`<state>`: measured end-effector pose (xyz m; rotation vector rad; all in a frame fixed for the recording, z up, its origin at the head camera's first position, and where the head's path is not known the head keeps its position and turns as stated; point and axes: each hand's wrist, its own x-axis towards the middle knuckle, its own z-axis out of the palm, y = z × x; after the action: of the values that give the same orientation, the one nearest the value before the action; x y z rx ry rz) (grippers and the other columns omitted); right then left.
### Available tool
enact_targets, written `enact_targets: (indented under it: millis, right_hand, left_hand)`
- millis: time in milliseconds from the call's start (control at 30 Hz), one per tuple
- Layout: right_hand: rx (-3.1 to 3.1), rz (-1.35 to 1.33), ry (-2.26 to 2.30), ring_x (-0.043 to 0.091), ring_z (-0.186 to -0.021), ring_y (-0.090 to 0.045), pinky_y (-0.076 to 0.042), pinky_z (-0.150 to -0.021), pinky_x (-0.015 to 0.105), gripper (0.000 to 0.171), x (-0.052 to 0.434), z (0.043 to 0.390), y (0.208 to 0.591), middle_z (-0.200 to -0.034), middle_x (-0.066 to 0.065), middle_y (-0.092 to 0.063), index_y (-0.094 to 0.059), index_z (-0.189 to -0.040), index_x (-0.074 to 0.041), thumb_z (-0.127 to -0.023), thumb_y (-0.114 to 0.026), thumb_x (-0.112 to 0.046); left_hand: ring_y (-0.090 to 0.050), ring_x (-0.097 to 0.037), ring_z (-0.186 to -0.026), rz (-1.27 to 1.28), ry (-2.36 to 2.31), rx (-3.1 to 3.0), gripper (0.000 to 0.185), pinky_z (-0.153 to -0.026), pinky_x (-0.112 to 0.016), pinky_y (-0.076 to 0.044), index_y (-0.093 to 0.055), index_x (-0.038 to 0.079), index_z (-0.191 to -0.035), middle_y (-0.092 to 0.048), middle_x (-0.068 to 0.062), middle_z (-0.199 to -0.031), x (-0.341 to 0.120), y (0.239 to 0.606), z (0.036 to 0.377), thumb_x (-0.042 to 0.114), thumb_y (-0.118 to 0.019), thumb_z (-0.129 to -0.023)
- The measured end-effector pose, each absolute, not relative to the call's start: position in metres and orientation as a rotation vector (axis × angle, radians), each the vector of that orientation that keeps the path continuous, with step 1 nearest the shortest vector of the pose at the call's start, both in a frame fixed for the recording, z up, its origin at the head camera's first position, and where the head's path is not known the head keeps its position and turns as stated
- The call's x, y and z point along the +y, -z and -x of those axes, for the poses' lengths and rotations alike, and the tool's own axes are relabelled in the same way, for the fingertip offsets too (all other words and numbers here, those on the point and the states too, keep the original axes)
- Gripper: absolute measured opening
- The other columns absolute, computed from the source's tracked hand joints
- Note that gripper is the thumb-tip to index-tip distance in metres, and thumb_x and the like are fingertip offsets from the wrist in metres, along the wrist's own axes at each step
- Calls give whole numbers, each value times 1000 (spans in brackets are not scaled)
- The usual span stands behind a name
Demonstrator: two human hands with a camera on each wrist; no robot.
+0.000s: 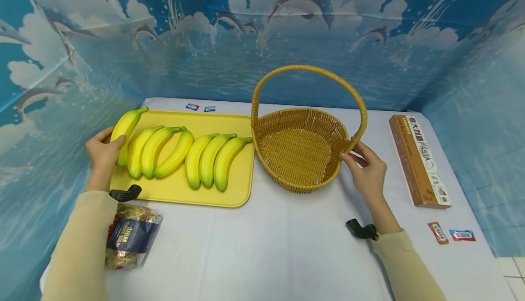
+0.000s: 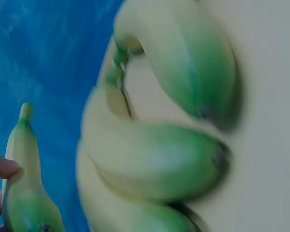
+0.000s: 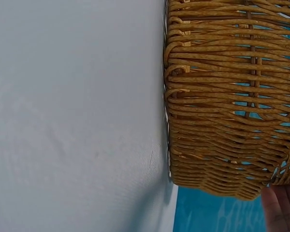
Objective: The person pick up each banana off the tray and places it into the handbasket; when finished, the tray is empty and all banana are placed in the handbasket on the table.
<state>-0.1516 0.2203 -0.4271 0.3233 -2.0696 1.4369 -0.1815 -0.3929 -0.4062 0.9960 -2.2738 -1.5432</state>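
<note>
At the tray's left end my left hand point(image 1: 102, 149) holds a single yellow banana point(image 1: 128, 125) with a greenish tip. The left wrist view has this banana point(image 2: 25, 169) at its lower left, pinched by the fingers. Several more bananas point(image 1: 152, 148) lie side by side on the yellow tray point(image 1: 242, 194). My right hand point(image 1: 369, 168) grips the rim of a woven wicker basket point(image 1: 295, 155) at the right foot of its tall arched handle. Up close, the right wrist view shows the basket's outer wall point(image 3: 222, 106), with fingers point(image 3: 275, 208) at its edge.
A clear pack of Italian bread point(image 1: 130, 235) lies below the tray, partly behind the left sleeve. At the right is a long pasta box point(image 1: 419, 160), with small wrapped packets point(image 1: 462, 235) near it. Two more small packets point(image 1: 209, 108) lie behind the tray. A dolphin-printed curtain point(image 1: 229, 64) surrounds the table.
</note>
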Motion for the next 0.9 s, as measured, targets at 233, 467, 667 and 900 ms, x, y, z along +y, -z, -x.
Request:
enact_targets:
  millis: [233, 467, 667, 900]
  right_hand:
    - [-2081, -286, -1429, -7, -100, -62, -53, -81, 13, 49, 231, 161, 446, -111, 33, -66, -64, -123, 8, -75, -72, 17]
    - [-2087, -305, -1402, -6, -99, -62, -54, -81, 14, 45, 220, 151, 428, -107, 37, -64, -62, -121, 13, -77, -71, 17]
    - [-2067, -334, -1434, -6, -98, -63, -53, -80, 12, 45, 217, 147, 419, -106, 37, -64, -63, -120, 14, -77, -70, 18]
    - [-2050, -347, -1449, -8, -98, -63, -52, -80, 11, 46, 219, 150, 425, -106, 41, -62, -62, -121, 12, -76, -70, 19]
  left_hand:
    - [-47, 1, -92, -581, 1544, -2267, 48, -72, -11, -44, -62, 15, -134, -54, 22, -102, -330, 367, 179, 21, -73, -87]
    - [-53, -1, -93, -159, 1493, -2316, 46, -76, -15, -45, -67, 8, -127, -61, 20, -104, -254, 344, 172, 18, -77, -83]
    - [-56, -14, -97, 117, 1480, -2429, 46, -79, -28, -45, -67, 6, -124, -66, -10, -118, -187, 339, 166, 16, -79, -81]
    - [-60, -24, -101, 256, 1584, -2489, 45, -80, -36, -49, -67, 7, -124, -67, -11, -117, -108, 348, 170, 14, -78, -81]
